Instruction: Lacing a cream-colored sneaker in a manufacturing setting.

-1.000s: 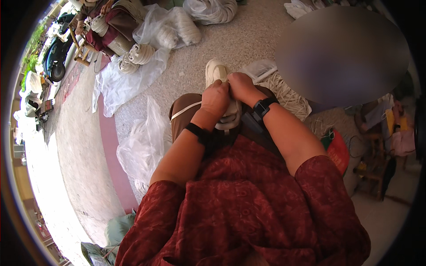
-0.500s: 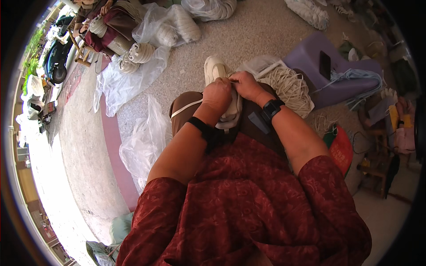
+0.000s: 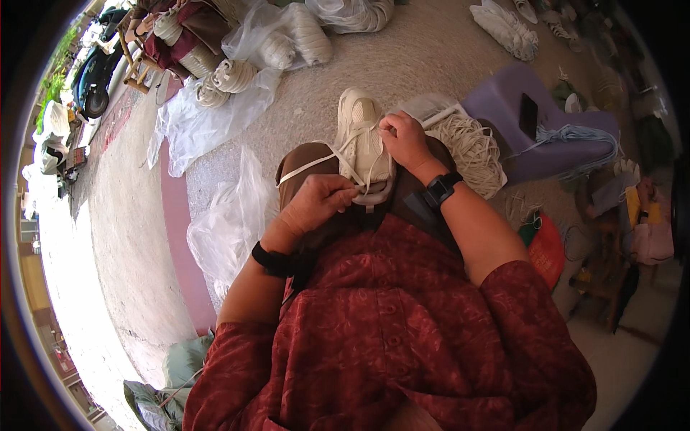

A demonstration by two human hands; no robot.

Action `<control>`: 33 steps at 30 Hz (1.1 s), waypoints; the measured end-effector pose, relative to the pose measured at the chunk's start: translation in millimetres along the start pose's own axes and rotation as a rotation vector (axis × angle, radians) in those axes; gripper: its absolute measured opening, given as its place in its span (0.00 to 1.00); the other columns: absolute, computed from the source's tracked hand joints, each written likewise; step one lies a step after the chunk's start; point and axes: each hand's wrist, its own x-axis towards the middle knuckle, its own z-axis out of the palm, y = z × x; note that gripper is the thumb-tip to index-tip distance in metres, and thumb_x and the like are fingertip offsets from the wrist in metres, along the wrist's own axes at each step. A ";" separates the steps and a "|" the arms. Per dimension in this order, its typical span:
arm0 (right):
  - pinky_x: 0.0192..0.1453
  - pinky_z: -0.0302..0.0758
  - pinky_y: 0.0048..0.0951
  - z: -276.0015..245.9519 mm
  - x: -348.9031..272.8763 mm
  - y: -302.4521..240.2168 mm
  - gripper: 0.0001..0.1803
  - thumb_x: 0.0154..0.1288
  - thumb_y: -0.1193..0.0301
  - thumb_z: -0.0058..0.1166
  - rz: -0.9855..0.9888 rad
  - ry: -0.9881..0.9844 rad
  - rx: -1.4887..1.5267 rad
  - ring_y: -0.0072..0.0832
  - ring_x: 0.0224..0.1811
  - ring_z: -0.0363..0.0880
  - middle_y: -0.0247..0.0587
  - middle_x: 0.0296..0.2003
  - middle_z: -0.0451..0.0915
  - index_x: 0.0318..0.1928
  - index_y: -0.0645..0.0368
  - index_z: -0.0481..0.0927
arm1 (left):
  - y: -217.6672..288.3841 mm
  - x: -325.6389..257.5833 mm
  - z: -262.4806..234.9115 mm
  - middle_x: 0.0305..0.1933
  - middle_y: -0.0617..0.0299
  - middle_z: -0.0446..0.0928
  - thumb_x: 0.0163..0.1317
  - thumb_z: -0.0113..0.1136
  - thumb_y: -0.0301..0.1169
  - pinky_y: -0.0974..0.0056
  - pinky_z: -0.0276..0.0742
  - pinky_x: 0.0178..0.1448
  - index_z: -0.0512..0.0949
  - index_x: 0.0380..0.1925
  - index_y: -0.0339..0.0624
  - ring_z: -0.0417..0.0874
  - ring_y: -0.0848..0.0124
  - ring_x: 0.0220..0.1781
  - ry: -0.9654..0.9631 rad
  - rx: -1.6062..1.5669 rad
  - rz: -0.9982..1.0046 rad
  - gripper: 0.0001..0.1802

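A cream lace-up shoe (image 3: 355,115) rests across my lap with its toe pointing away from me. Flat whitish shoelace (image 3: 306,170) crosses its upper, and one length trails over my left thigh. My left hand (image 3: 316,201) is beside the near, heel end of the shoe, thumb and fingers pinched on a lace strand close to the opening. On the shoe's right side, my right hand (image 3: 406,141) has its fingertips pinched together on another stretch of lace. The fingertips partly cover the strands they grip.
A heap of loose laces (image 3: 471,147) lies right of my lap, beside a purple plastic stool (image 3: 503,93) bearing a dark phone (image 3: 527,117) and pale blue laces (image 3: 586,136). Clear plastic bags (image 3: 226,223) lie left. Wrapped lace coils (image 3: 233,75) sit near another person at upper left.
My left hand has moved from the middle of the shoe toward me, to its heel end. The right hand has shifted slightly right, and the lacing between them now shows.
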 end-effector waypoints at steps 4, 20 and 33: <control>0.34 0.73 0.38 -4.2 3.8 -21.4 0.03 0.50 0.74 0.53 -0.228 -0.034 0.079 0.43 0.31 0.76 0.44 0.27 0.75 0.28 0.56 0.78 | -36.8 -21.1 -71.1 0.35 0.56 0.79 0.63 0.51 0.23 0.73 0.79 0.36 0.74 0.41 0.35 0.80 0.73 0.34 0.721 -1.032 0.338 0.08; 0.42 0.69 0.38 22.2 -3.3 -29.8 0.13 0.50 0.74 0.55 -0.186 -0.111 -0.216 0.42 0.35 0.72 0.45 0.29 0.73 0.40 0.57 0.81 | -42.6 85.2 -19.3 0.24 0.66 0.75 0.55 0.60 0.23 0.76 0.67 0.25 0.75 0.27 0.37 0.71 0.80 0.21 0.414 -0.710 -0.038 0.03; 0.46 0.71 0.35 23.0 -3.3 -26.2 0.18 0.46 0.75 0.59 0.019 -0.105 0.024 0.44 0.38 0.73 0.49 0.32 0.74 0.42 0.58 0.80 | -54.9 124.6 -17.1 0.21 0.66 0.74 0.47 0.59 0.17 0.75 0.69 0.27 0.75 0.21 0.35 0.72 0.80 0.22 0.677 -0.429 0.036 0.04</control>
